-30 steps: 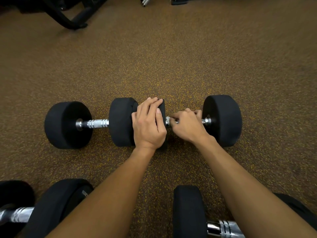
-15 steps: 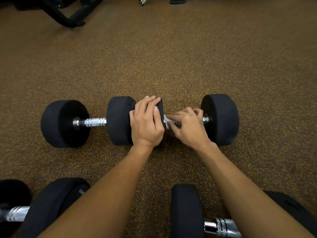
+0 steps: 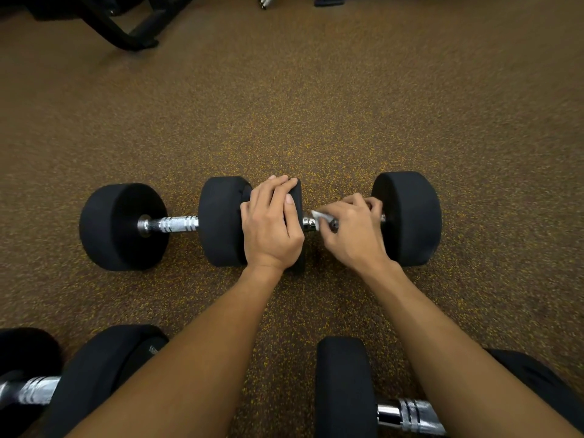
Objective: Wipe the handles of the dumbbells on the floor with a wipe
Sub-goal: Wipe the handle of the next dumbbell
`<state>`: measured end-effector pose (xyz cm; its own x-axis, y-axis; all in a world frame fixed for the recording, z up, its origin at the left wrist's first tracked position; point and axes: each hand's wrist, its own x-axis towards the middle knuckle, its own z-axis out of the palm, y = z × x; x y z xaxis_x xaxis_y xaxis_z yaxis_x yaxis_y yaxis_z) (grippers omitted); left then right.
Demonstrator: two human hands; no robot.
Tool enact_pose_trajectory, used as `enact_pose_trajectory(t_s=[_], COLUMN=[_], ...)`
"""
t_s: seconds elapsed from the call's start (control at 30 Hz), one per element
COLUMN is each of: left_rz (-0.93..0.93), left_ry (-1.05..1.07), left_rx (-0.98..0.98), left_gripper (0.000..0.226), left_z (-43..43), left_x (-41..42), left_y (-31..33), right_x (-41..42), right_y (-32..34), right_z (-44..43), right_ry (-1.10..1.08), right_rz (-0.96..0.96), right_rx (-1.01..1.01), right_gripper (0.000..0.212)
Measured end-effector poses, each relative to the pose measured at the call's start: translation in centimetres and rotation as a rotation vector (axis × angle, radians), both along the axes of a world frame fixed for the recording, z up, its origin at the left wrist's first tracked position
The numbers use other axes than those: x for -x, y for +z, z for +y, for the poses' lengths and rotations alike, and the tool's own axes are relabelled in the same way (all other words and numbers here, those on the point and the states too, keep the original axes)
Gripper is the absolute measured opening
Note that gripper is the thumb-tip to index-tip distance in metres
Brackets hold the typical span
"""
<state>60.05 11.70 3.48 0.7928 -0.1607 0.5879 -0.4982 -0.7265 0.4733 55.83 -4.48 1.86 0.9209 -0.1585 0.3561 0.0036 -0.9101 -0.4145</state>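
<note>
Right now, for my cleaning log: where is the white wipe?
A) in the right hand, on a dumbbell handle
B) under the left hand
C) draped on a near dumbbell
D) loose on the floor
A: the right hand pinches the wipe against the handle.

Left grip (image 3: 271, 227) lies flat, fingers straight; right grip (image 3: 351, 233) is curled, pinching.
</note>
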Motion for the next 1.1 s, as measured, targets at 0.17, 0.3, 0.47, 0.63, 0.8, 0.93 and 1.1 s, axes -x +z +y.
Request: enact_pose_trajectory(t_s=[0.17,0.3,0.47,0.63,0.8,0.93,1.1], left_rz=[-0.002,-0.004,0.003,-0.007,-0.007,-0.011,-0.011], left_ry=[0.006,0.003,0.004,0.005,0.002,0.000,-0.007], left_rx=[-0.003,-0.004,-0.005,-0.006,-0.002,0.001,0.007], left_gripper=[0.036,0.036,0.036,0.036,0.037,0.036,0.037], left_z=[-0.1,0.0,-0.1,0.0,0.0,0.0,0.0], left_x=[-0.1,0.0,-0.1,-0.1,-0.2,-0.2,0.1], left_y=[0.0,0.0,0.0,0.0,-0.1,-0.1,-0.1], right_x=[0.7,0.7,-0.4,0.1,-0.9,-0.2,-1.3], right_y=[-1.2,-1.1,-0.6,-1.2,-0.3,-1.1,0.1], right_z=[1.0,0.3,1.2,0.9,2.1,1.3,2.2], right_ry=[0.078,0.027,0.046,0.047,-0.016,-0.011,-0.032], right_rz=[-0.057,-0.082,-0.032,-0.095,0.035,-0.065,0.146], right_rx=[0.061,0.038,0.071,0.039,0.054,0.040,0.133], right_gripper=[0.030,0.030,0.029,0.025,0.033,0.025,0.036])
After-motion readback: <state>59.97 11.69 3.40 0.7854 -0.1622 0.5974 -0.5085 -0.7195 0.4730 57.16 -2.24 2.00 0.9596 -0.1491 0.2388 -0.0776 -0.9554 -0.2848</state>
